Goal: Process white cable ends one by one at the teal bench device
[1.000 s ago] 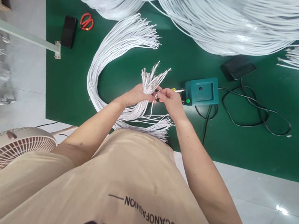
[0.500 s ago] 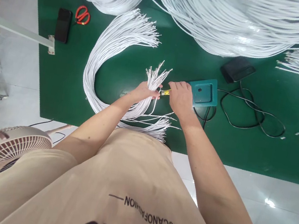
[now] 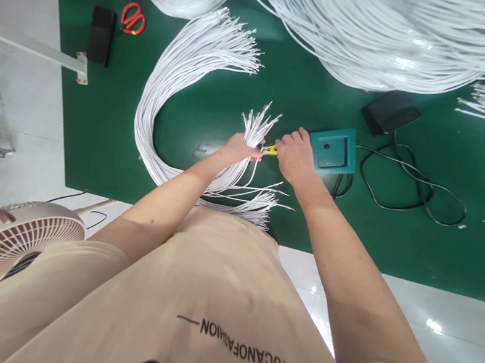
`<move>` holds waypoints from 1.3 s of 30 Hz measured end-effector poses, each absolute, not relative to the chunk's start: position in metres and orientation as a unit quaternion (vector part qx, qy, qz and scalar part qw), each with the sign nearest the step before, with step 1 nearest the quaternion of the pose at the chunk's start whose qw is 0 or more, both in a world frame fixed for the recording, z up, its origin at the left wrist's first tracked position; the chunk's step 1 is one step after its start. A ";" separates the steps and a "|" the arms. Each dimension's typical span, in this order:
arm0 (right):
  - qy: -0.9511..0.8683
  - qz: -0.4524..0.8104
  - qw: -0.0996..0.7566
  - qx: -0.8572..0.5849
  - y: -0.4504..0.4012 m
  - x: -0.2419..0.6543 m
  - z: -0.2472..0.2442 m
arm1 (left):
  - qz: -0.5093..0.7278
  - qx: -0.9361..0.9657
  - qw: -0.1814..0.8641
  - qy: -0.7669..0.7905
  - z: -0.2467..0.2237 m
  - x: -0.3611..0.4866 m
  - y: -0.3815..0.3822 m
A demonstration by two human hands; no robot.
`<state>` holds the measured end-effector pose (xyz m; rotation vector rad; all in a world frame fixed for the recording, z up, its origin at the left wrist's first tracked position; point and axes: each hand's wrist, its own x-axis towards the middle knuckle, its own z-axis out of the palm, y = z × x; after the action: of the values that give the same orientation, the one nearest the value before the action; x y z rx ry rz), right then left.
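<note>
My left hand [image 3: 243,149] is closed around a bundle of thin white cables [image 3: 255,126], their ends fanning out above the fingers. In my right hand [image 3: 294,156] is a small yellow hand tool that looks like pliers [image 3: 270,149]; most of it is hidden by the fingers. Its metal tip points left and reaches the bundle beside my left fingertips. From my left hand the bundle loops left and curves back up, ending in a second spread of white cable ends [image 3: 242,50]. Closer to my body lie more loose cable ends [image 3: 261,208].
A teal tray-like device [image 3: 351,154] sits right of my right hand, near a black box [image 3: 390,112] with black cord [image 3: 409,167]. Large white cable coils [image 3: 365,40] fill the back. A black phone [image 3: 101,36] and red-handled scissors [image 3: 133,19] lie left; a fan [image 3: 3,258] stands below.
The right hand has shifted slightly right, and more of the yellow tool shows, its tip still at the bundle. The left hand keeps its hold. The whole view has shifted a little.
</note>
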<state>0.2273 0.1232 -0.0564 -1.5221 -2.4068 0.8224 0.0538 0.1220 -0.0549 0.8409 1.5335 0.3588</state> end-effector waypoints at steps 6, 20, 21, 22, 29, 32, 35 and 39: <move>-0.785 0.327 0.117 -0.513 0.129 0.232 -0.063 | 0.163 0.376 0.592 0.694 -0.063 0.051 0.119; -0.832 0.236 0.006 -0.503 0.132 0.231 -0.067 | -0.029 0.497 0.461 0.734 -0.052 0.061 0.124; -0.833 0.233 0.005 -0.502 0.132 0.230 -0.066 | -0.029 0.497 0.466 0.731 -0.051 0.061 0.124; -0.835 0.231 0.004 -0.500 0.132 0.230 -0.064 | -0.028 0.497 0.471 0.728 -0.051 0.061 0.124; -0.804 0.131 0.052 -0.578 0.119 0.243 -0.047 | 0.004 0.468 0.503 0.727 -0.051 0.058 0.123; -0.760 0.110 0.072 -0.636 0.113 0.252 -0.049 | 0.051 0.429 0.534 0.727 -0.057 0.056 0.122; -0.748 0.136 0.085 -0.644 0.112 0.257 -0.055 | 0.092 0.391 0.561 0.723 -0.062 0.052 0.121; -0.739 0.162 0.118 -0.643 0.114 0.254 -0.054 | 0.158 0.376 0.604 0.685 -0.055 0.042 0.119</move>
<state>0.2542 0.1138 -0.0540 -1.8823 -2.1611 0.4750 0.0418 0.1189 -0.0548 0.8702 1.5843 0.3647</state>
